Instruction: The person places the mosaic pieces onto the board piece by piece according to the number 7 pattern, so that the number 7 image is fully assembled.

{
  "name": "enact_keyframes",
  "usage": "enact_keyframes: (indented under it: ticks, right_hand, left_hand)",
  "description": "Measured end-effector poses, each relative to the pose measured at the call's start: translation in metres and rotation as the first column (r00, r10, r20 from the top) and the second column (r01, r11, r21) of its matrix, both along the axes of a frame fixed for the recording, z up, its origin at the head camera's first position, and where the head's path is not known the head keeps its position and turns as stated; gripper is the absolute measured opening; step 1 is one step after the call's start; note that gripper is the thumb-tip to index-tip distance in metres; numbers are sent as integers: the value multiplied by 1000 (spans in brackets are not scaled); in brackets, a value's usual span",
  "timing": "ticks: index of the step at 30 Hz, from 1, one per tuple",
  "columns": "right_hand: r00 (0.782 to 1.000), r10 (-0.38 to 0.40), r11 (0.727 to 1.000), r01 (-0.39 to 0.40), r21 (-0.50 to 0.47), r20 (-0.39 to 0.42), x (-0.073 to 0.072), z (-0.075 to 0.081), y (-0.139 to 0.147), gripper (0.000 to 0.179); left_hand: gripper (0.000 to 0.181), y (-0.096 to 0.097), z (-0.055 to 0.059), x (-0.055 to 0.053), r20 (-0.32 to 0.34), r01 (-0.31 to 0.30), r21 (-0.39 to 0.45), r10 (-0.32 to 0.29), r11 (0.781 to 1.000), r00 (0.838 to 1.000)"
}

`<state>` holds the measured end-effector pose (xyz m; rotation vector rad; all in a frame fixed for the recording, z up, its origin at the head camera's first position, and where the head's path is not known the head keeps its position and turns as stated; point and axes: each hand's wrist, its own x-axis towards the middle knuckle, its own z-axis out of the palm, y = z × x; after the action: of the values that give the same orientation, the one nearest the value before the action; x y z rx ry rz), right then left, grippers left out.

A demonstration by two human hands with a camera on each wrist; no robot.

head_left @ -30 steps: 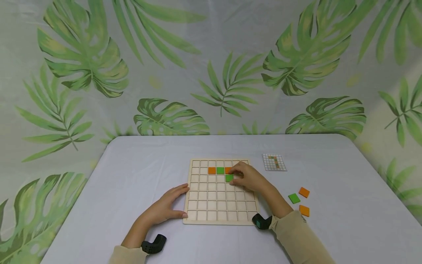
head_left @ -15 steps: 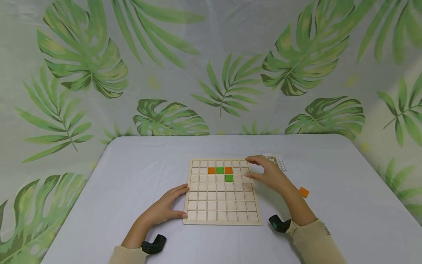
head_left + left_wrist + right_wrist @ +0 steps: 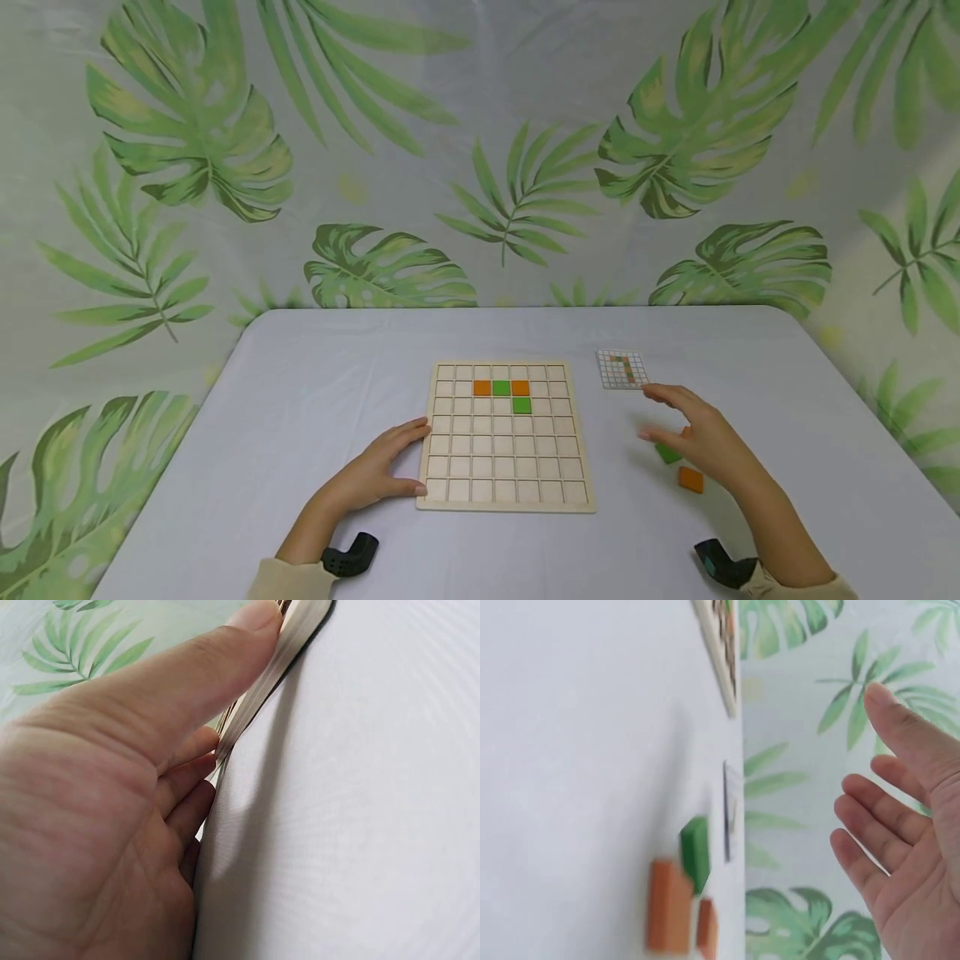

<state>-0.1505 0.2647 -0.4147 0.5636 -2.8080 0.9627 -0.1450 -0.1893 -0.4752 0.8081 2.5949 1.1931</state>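
A pale wooden grid board (image 3: 480, 463) lies on the table. Along its second row sit an orange tile (image 3: 482, 387), a green tile (image 3: 501, 387) and another orange tile (image 3: 520, 387), with a second green tile (image 3: 522, 405) below the last. My left hand (image 3: 371, 471) touches the board's left edge with thumb and fingertips, fingers extended. Over the loose tiles to the right hovers my right hand (image 3: 705, 433), thumb and fingers apart and holding nothing. It partly covers a loose green tile (image 3: 667, 453) and one orange tile; another orange tile (image 3: 691, 480) shows fully.
A small printed card (image 3: 621, 369) with a coloured grid pattern lies beyond the board's right side, near the right fingertips. White cloth covers the table (image 3: 187, 500). Behind it hangs a leaf-patterned curtain (image 3: 525, 275).
My right hand has left the tiles on the board and moved right, to above the loose tiles, its fingers spreading. My left hand has stayed at the board's edge.
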Motion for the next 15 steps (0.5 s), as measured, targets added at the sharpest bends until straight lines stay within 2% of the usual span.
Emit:
enact_keyframes:
  ticks: [8, 15]
  right_hand:
    - [998, -58, 998, 58, 5, 40, 29, -15, 28, 59]
    - [994, -100, 995, 98, 37, 40, 44, -32, 45, 59]
  left_hand:
    - [81, 0, 0, 0, 12, -5, 1, 5, 1000, 1000]
    - [82, 0, 0, 0, 14, -6, 5, 6, 1000, 1000]
